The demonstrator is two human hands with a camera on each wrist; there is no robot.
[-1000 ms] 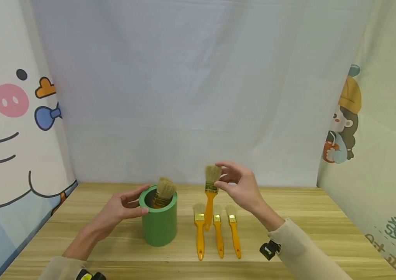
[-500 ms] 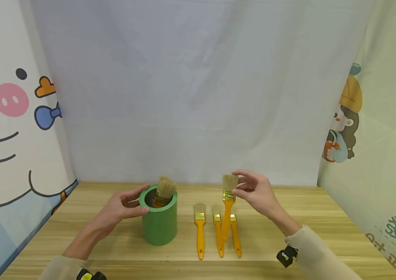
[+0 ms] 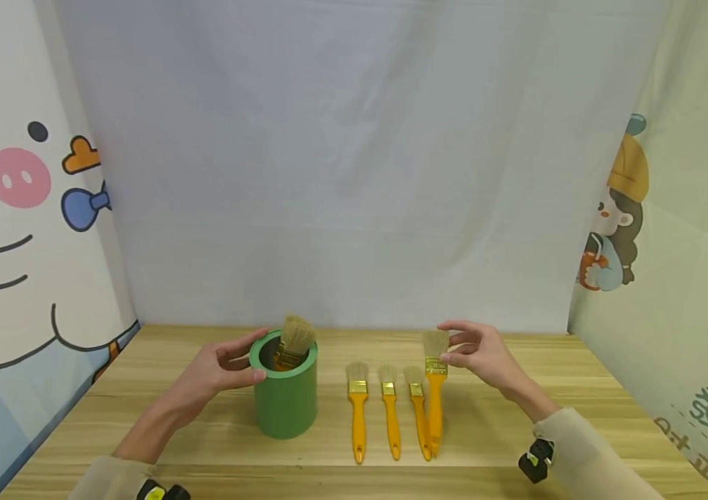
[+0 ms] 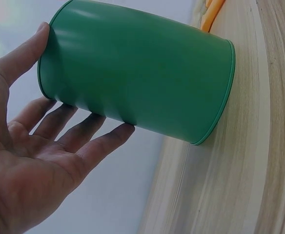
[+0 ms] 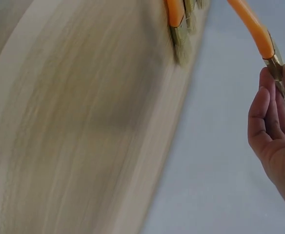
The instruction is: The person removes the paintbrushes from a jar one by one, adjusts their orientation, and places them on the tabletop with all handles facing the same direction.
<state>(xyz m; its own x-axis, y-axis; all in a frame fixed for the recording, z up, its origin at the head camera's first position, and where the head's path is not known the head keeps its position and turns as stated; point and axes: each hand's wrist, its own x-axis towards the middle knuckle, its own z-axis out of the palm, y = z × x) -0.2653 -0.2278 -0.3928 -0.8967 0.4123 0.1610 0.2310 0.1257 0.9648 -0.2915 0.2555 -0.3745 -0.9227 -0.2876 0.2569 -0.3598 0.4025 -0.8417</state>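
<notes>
A green cylindrical pot (image 3: 285, 410) stands upright on the table, a paintbrush (image 3: 296, 340) leaning inside it with bristles above the rim. My left hand (image 3: 212, 371) holds the pot near its rim, thumb on one side and fingertips on the other, as the left wrist view shows on the green wall (image 4: 132, 73). My right hand (image 3: 479, 355) pinches another flat paintbrush (image 3: 435, 403) by its metal band and bristles, the orange handle pointing down. Its handle end overlaps the smallish brush (image 3: 419, 410) at the right of the row. In the right wrist view, fingertips meet at the ferrule (image 5: 274, 66).
Two more orange-handled paintbrushes lie in the row, a wider one (image 3: 358, 413) and a narrow one (image 3: 392, 417), bristles away from me. The wooden table (image 3: 516, 437) ends at a white cloth (image 3: 354, 173) behind. Printed curtains (image 3: 691, 278) flank both sides.
My right hand has carried its paintbrush rightward and lower, from over the left of the row to beside its right end. My left hand and the pot have stayed in place.
</notes>
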